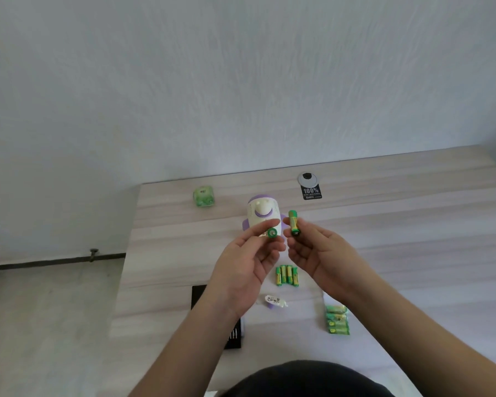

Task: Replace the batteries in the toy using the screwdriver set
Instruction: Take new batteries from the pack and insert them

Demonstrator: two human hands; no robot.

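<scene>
My left hand (248,259) pinches a green battery (272,233) end-on between thumb and fingers. My right hand (317,253) pinches a second green and yellow battery (293,224), held nearly upright. Both are raised above the table, just in front of the white and purple toy (262,214). Below my hands several loose batteries (287,275) lie side by side. A small white cover piece (275,300) lies nearer to me. The black screwdriver set (235,336) is mostly hidden under my left forearm.
A wrapped pack of green batteries (338,322) lies at the right near my right forearm. A green cube (203,197) sits at the back left of the light wood table (413,224). A round cable grommet (307,178) with a black sticker sits at the back.
</scene>
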